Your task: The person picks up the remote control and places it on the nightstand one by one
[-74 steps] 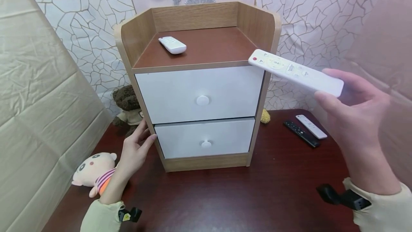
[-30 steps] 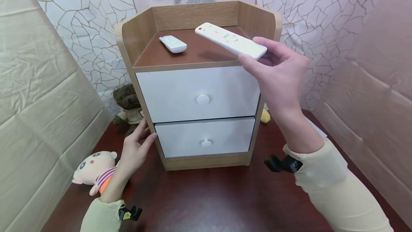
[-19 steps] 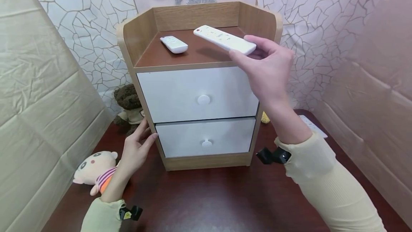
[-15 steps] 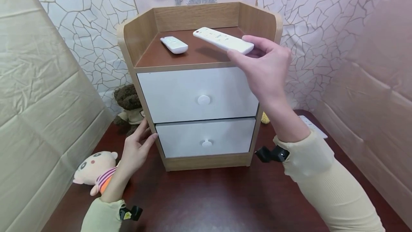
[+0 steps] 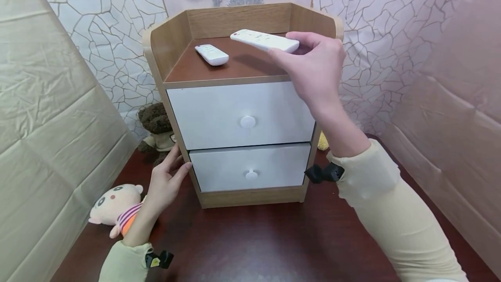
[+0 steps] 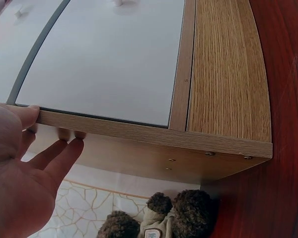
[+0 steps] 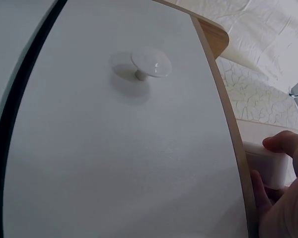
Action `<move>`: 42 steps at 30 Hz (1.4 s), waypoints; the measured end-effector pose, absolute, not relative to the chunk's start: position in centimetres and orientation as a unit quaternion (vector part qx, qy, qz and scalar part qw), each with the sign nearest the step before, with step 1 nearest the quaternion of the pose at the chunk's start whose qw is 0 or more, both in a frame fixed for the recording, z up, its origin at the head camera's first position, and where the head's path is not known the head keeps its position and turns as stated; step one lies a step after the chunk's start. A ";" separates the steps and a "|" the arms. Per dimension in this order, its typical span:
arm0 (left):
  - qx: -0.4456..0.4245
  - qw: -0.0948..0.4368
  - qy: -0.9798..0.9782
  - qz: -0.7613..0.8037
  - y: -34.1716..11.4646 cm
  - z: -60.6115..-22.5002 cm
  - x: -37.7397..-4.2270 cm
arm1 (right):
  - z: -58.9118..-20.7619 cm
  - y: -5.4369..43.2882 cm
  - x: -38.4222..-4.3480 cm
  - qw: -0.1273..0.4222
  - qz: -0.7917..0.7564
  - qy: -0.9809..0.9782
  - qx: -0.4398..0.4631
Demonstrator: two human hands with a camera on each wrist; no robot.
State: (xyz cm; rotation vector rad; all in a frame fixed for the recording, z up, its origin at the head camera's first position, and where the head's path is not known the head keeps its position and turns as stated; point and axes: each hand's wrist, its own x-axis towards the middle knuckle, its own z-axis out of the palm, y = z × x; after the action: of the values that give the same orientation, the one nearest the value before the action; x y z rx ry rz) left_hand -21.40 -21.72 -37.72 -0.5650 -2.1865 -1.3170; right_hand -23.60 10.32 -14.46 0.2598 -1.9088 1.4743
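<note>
My right hand (image 5: 317,66) holds a white remote control (image 5: 262,39) by its near end, thumb on one side and fingers on the other. The remote is tilted above the brown top of the small cabinet (image 5: 246,197), apart from it. In the right wrist view, the end of the remote (image 7: 268,166) shows between thumb and fingers (image 7: 290,141) by the cabinet's front edge. A second white remote (image 5: 212,55) lies on the top's left part. My left hand (image 5: 166,184) touches the cabinet's left side, thumb at the front edge, fingers (image 6: 64,158) against the outer panel.
The cabinet has two closed white drawers, upper (image 5: 219,112) and lower (image 5: 219,164), with round knobs. Raised wooden sides enclose its top. A pink-faced plush toy (image 5: 113,206) and a brown teddy bear (image 5: 154,119) are at left. Something yellow (image 5: 322,141) shows at right on the dark table (image 5: 250,243).
My right hand has carried the remote from the right of the cabinet leftward over its top, then slightly farther back and flatter. The left hand has stayed in place.
</note>
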 end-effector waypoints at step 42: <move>-0.213 0.269 -0.804 -0.485 -21.5 -37.6 -21.2 | -10.8 7.8 -27.3 0.210 0.279 -0.934 0.076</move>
State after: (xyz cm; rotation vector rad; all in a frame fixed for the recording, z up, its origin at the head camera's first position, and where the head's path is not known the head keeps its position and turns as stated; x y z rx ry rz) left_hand -21.23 -21.51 -37.59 -0.5743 -2.1690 -1.3077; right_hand -27.25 7.79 -10.82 0.2111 -2.5961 0.7764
